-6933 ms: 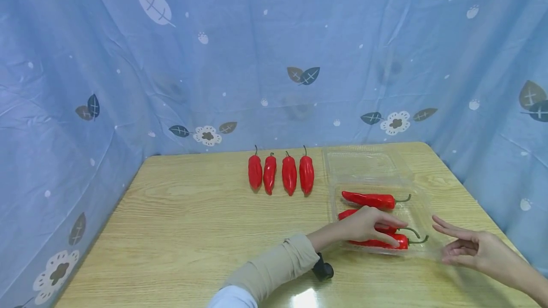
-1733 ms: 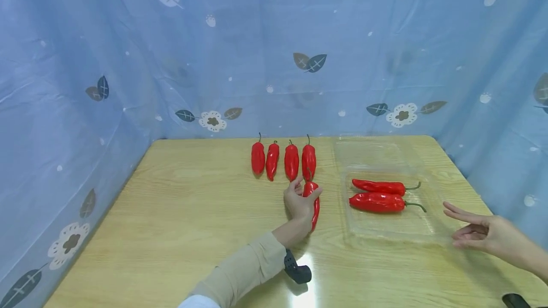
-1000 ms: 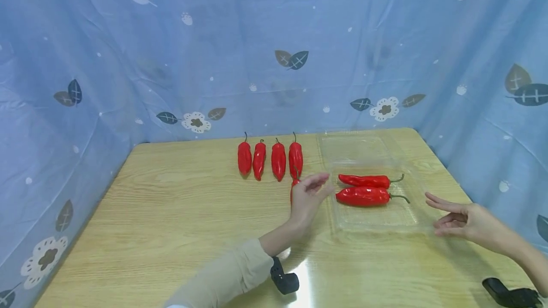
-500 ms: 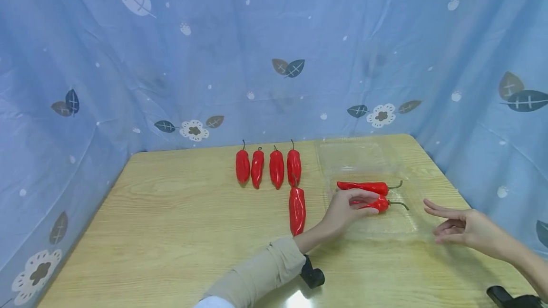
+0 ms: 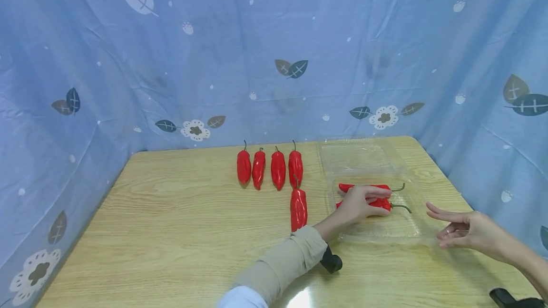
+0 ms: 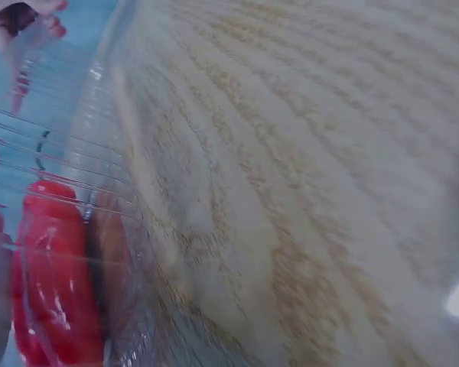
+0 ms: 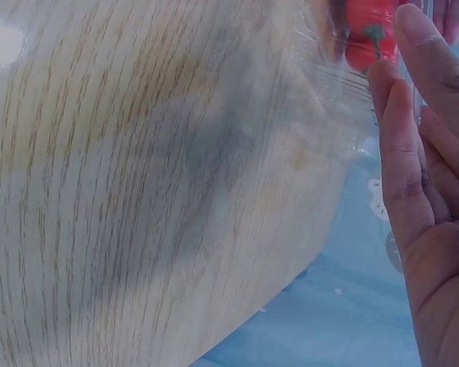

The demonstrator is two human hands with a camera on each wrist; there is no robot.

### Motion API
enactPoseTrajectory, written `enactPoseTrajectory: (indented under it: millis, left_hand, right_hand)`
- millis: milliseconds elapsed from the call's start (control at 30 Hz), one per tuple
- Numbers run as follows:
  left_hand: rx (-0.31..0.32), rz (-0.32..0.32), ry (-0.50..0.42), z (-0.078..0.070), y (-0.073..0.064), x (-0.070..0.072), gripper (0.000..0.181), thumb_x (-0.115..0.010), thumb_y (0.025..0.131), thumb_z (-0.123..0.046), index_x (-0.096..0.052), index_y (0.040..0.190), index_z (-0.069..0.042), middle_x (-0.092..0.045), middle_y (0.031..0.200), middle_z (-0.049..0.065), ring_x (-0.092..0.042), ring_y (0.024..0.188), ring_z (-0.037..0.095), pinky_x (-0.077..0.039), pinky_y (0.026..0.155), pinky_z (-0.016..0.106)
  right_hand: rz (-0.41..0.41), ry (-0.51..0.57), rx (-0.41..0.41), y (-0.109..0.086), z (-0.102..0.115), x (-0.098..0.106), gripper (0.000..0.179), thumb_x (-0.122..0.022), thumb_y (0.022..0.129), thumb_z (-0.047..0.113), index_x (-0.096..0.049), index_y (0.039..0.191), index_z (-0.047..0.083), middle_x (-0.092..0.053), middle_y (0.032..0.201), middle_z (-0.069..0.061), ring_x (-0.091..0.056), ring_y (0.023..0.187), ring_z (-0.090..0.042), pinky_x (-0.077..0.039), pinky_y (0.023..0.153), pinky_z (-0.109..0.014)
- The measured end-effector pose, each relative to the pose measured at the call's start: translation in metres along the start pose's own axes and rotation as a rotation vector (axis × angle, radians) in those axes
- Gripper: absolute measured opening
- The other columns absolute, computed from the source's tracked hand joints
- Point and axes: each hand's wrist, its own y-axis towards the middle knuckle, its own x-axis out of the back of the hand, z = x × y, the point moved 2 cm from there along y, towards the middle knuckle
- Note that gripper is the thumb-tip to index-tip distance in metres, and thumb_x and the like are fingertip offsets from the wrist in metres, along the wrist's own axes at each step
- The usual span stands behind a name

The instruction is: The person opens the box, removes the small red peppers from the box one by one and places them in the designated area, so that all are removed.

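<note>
My left hand [image 5: 361, 201] reaches into the clear plastic clamshell box [image 5: 402, 230] and grips a red chili pepper [image 5: 380, 204] between thumb and fingers, its green stem pointing right. Just behind it in the box lies another red chili pepper [image 5: 346, 187], partly hidden by my fingers. Through the box's wall, the left wrist view shows red pepper [image 6: 57, 279]. My right hand [image 5: 473, 232] is held beside the box's right side, fingers loosely extended and nothing in them. In the right wrist view its fingertips overlap the box's edge, near a pepper [image 7: 371, 34].
Several red peppers [image 5: 278, 170] stand in a row at the table's back, stems away from me. One more pepper [image 5: 298, 208] lies before the rightmost, its stem overlapping it. The open lid [image 5: 357, 157] lies behind the box. A blue patterned curtain [image 5: 227, 56] surrounds the wooden table [image 5: 171, 232].
The frontmost of three peppers in the box was carried left and laid before the row's rightmost pepper. My left hand then returned to the box and took hold of another. The right hand barely moved.
</note>
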Motion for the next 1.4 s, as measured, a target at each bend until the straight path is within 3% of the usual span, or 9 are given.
enactPoseTrajectory:
  millis: [300,500,600,867,900,1167,1400]
  left_hand:
    - [-0.002,0.011,0.141,0.002,0.012,-0.004,0.043,-0.07,0.082,0.006,-0.065,0.123,-0.005,-0.067,0.118,0.0,-0.059,0.109,0.0,-0.044,0.086,0.008]
    - [-0.091,0.008,0.41,-0.001,0.016,-0.002,0.04,-0.074,0.081,0.0,-0.068,0.12,-0.008,-0.069,0.114,-0.002,-0.059,0.107,-0.003,-0.039,0.084,0.003]
    - [-0.096,-0.003,0.505,0.0,0.016,-0.002,0.041,-0.078,0.079,-0.007,-0.07,0.119,-0.012,-0.07,0.111,-0.006,-0.059,0.104,-0.004,-0.037,0.085,0.003]
    - [-0.074,0.023,0.578,0.005,0.014,-0.006,0.042,-0.076,0.083,-0.016,-0.066,0.125,-0.016,-0.065,0.12,-0.009,-0.054,0.114,0.001,-0.037,0.092,0.009]
    - [-0.081,0.025,0.603,0.011,0.016,-0.009,0.042,-0.076,0.084,-0.019,-0.066,0.125,-0.019,-0.064,0.121,-0.01,-0.053,0.115,0.002,-0.037,0.093,0.011]
    - [-0.008,0.187,0.644,0.008,0.011,-0.012,0.05,-0.075,0.084,-0.033,-0.062,0.131,-0.023,-0.059,0.129,-0.01,-0.05,0.116,0.004,-0.035,0.094,0.012]
    - [0.003,0.237,0.697,0.011,0.011,-0.023,0.065,-0.081,0.074,-0.037,-0.057,0.134,-0.029,-0.055,0.133,-0.013,-0.045,0.123,0.001,-0.032,0.099,0.011]
  right_hand:
    - [0.011,0.072,0.035,0.003,0.0,0.001,0.081,-0.072,0.072,-0.015,-0.047,0.142,0.018,-0.048,0.135,0.026,-0.067,0.08,-0.012,-0.055,0.065,-0.022]
    - [0.011,0.087,0.048,0.006,0.001,0.002,0.081,-0.072,0.072,-0.015,-0.046,0.142,0.016,-0.05,0.134,0.025,-0.068,0.08,-0.013,-0.055,0.065,-0.023]
    - [0.022,0.098,0.038,0.006,0.001,0.001,0.081,-0.071,0.073,-0.014,-0.045,0.142,0.018,-0.049,0.134,0.025,-0.067,0.081,-0.013,-0.055,0.065,-0.023]
    - [0.008,0.037,0.014,0.004,0.0,0.001,0.08,-0.073,0.072,-0.011,-0.047,0.142,0.018,-0.049,0.133,0.028,-0.067,0.079,-0.013,-0.055,0.063,-0.023]
    - [0.008,0.031,0.01,0.005,0.0,0.001,0.08,-0.074,0.073,-0.011,-0.047,0.142,0.019,-0.049,0.133,0.028,-0.067,0.078,-0.013,-0.055,0.063,-0.023]
    - [0.013,0.015,-0.012,0.003,0.001,0.0,0.08,-0.074,0.073,-0.009,-0.046,0.142,0.023,-0.047,0.132,0.03,-0.068,0.078,-0.013,-0.055,0.062,-0.024]
    - [0.005,0.001,-0.012,0.001,0.001,-0.001,0.082,-0.074,0.073,-0.009,-0.045,0.143,0.022,-0.049,0.13,0.03,-0.068,0.077,-0.013,-0.055,0.061,-0.024]
